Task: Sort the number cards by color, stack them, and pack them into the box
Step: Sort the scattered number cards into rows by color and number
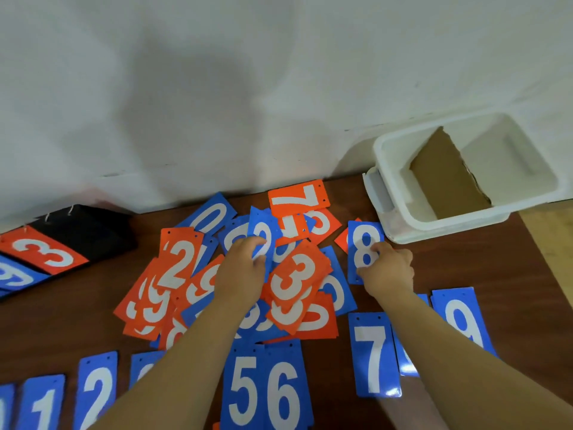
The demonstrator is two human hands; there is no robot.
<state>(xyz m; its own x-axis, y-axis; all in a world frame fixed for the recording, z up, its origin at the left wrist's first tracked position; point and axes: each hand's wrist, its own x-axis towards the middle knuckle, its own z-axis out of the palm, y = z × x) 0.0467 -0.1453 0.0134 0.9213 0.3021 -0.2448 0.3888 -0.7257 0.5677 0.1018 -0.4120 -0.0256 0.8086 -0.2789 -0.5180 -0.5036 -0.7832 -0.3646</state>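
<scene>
A loose heap of blue and orange number cards covers the middle of the brown table (465,268). My right hand (387,268) pinches a blue 8 card (362,240) at the heap's right side. My left hand (243,271) grips a blue card (263,231) in the heap's centre; its number is partly hidden. An orange 3 card (297,271) lies between my hands. Blue cards lie in a row along the near edge: 1 (43,405), 2 (97,389), 5 (245,386), 6 (283,392), 7 (373,355) and 9 (462,318). The white box (387,150) stands at the back right.
A brown cardboard sheet (446,178) leans inside the white box. At the far left a black pad (90,231) holds an orange 3 card (43,249) and a blue card (15,274). A white wall (217,88) runs behind the table.
</scene>
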